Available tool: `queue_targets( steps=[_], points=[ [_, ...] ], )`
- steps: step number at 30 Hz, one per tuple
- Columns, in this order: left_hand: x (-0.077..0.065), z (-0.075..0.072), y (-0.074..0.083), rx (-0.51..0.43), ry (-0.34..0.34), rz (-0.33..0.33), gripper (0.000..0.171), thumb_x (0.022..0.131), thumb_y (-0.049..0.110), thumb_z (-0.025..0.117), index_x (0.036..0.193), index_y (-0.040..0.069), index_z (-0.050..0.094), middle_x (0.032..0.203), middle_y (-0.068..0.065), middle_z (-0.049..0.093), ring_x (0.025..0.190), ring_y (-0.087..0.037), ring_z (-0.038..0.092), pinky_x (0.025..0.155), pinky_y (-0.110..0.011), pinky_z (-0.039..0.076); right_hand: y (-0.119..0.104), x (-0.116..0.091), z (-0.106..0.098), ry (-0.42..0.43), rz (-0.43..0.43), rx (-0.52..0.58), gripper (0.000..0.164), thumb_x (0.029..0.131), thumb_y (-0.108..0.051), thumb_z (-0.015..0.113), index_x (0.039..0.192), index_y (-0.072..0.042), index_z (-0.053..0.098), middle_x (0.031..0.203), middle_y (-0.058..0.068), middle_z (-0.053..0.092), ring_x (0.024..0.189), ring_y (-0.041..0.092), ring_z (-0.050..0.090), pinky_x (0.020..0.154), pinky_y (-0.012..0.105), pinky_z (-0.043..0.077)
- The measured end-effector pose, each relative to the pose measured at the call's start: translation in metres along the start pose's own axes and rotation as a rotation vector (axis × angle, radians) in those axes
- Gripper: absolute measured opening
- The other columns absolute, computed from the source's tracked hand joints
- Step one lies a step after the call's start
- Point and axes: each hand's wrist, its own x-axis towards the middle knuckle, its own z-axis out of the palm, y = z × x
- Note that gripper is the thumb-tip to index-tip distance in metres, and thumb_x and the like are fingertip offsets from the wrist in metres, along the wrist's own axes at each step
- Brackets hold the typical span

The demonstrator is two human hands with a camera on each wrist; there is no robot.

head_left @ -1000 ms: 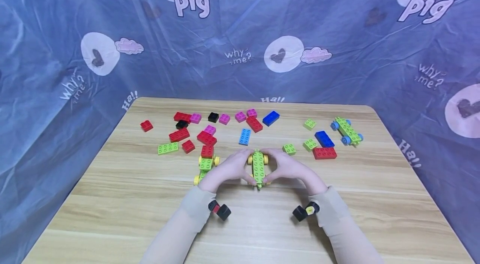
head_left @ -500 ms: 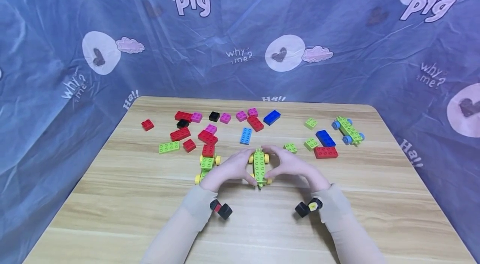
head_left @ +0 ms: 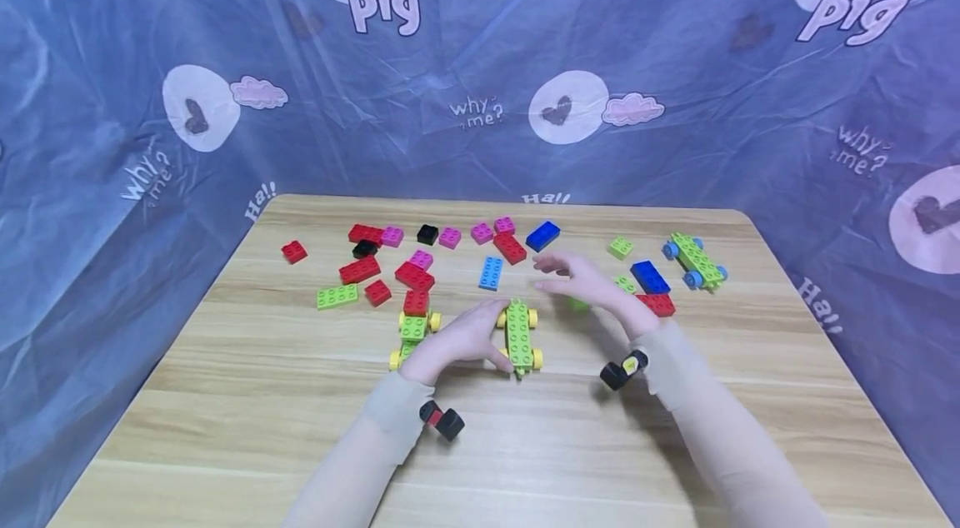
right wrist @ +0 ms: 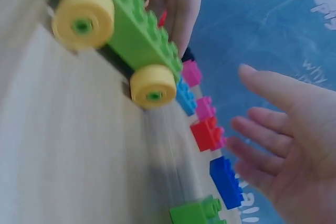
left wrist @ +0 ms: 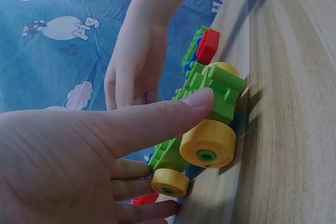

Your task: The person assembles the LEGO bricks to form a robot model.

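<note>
A green toy car base (head_left: 518,336) with yellow wheels stands lengthwise at the middle of the table. My left hand (head_left: 468,338) holds it from the left; in the left wrist view the thumb (left wrist: 197,98) lies at its near end and the fingers reach its far wheel. My right hand (head_left: 585,282) is apart from the base, raised up and to the right of it over green bricks, partly hiding them. Its fingers are extended and hold nothing, as the right wrist view shows. Left of my left hand stands a second yellow-wheeled car (head_left: 412,328) with green and red bricks, partly covered by the wrist.
Red, pink and black bricks lie at the back left, among them a red brick (head_left: 360,268). A light blue brick (head_left: 491,272) and a dark blue brick (head_left: 543,236) lie behind the base. A blue-wheeled car base (head_left: 695,261) stands at the back right.
My right hand has let go of the yellow-wheeled base and moved away from it, up and to the right. My left hand and the base have stayed in place.
</note>
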Motion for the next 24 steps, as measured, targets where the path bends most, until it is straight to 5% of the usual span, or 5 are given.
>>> queue_targets(
  steps=[7,14,24],
  points=[
    [0.0,0.0,0.001,0.023,-0.009,-0.011,0.109,0.065,0.03,0.089,0.15,0.004,0.027,0.156,-0.013,0.03,0.143,-0.029,0.029,0.117,-0.041,0.026,-0.007,0.026,-0.013,0.064,0.023,0.069,0.036,0.093,-0.002,0.059,0.124,0.014,0.053,0.12,0.033,0.059,0.111,0.043,0.057,0.098,0.052,0.046],
    [0.001,0.0,0.002,0.026,-0.005,-0.009,0.108,0.065,0.029,0.089,0.15,0.003,0.028,0.155,-0.013,0.032,0.142,-0.029,0.031,0.116,-0.042,0.027,0.02,0.064,-0.019,0.148,0.016,0.04,0.034,0.09,-0.002,0.064,0.119,0.013,0.057,0.112,0.029,0.064,0.103,0.039,0.063,0.092,0.043,0.051],
    [0.0,0.002,0.001,0.012,0.001,-0.022,0.109,0.064,0.029,0.09,0.15,0.004,0.028,0.155,-0.012,0.032,0.142,-0.029,0.031,0.116,-0.042,0.027,0.031,0.095,-0.02,0.124,0.029,0.055,0.04,0.086,0.005,0.065,0.123,0.013,0.055,0.119,0.031,0.06,0.108,0.042,0.059,0.095,0.047,0.049]
  ],
)
